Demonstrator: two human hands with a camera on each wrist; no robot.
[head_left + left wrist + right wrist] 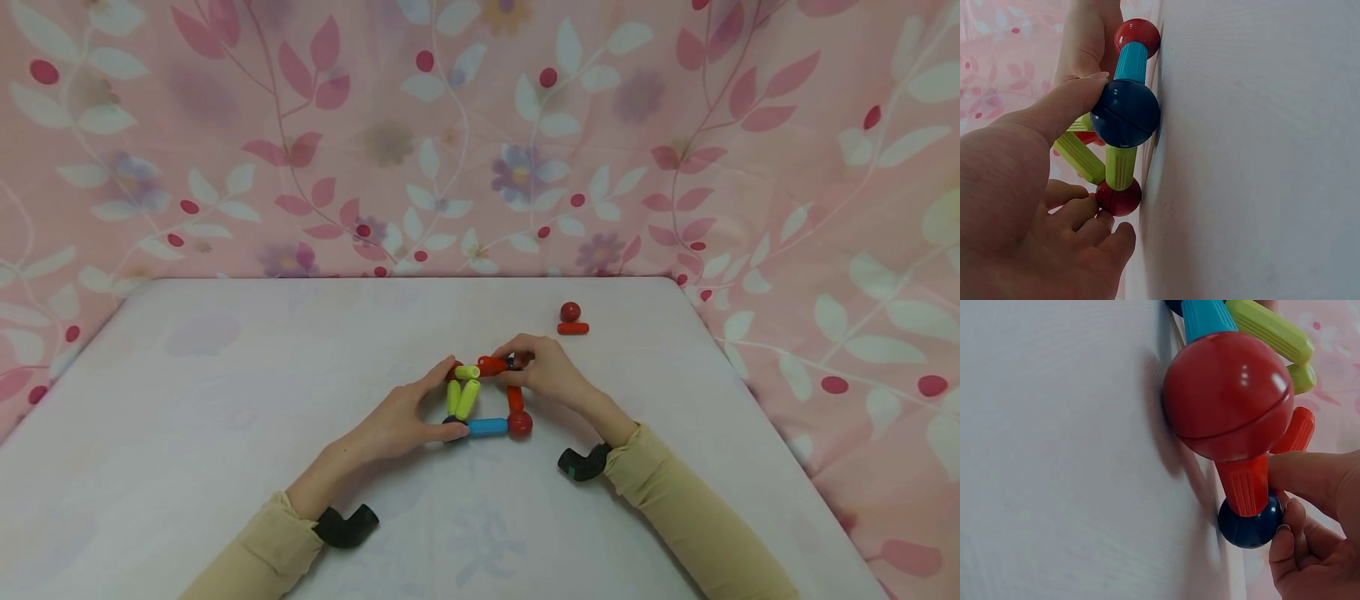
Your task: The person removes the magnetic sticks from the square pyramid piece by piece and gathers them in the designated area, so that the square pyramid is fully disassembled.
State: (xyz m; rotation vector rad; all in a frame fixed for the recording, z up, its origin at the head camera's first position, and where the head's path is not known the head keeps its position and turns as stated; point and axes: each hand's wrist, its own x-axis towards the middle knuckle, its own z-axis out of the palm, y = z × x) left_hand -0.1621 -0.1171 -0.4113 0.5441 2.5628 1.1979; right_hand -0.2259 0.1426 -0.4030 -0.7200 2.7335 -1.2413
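Head view: one rod-and-ball assembly (467,400), centre, seemingly part-built; near, left and right sides joined, closure of the far side unclear. Right of upper centre, unattached and perhaps left to add: one loose red ball (570,312), one loose red rod (573,329).

Left wrist view: left hand (1019,200), at left, clasping the assembly, thumb on a glossy dark-blue ball (1125,114), fingers at a red ball (1119,199); ribbed yellow-green rods (1120,169).

Right wrist view: right hand (1335,544), lower right, pinching another dark-blue ball (1249,522); seamed red sphere (1229,397), plastic-looking, upper centre.
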